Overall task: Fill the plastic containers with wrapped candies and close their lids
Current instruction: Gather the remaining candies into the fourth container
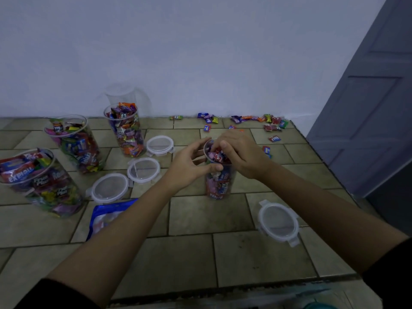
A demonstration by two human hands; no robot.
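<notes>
The left hand (189, 163) is clamped around the rim of the middle jar (219, 175) on the tiled counter (256, 253), seemingly to steady it, while the right hand (240, 152), fingers bunched together, pushes candies (217, 155) into its mouth, a lid (277, 221) lying nearby.
</notes>
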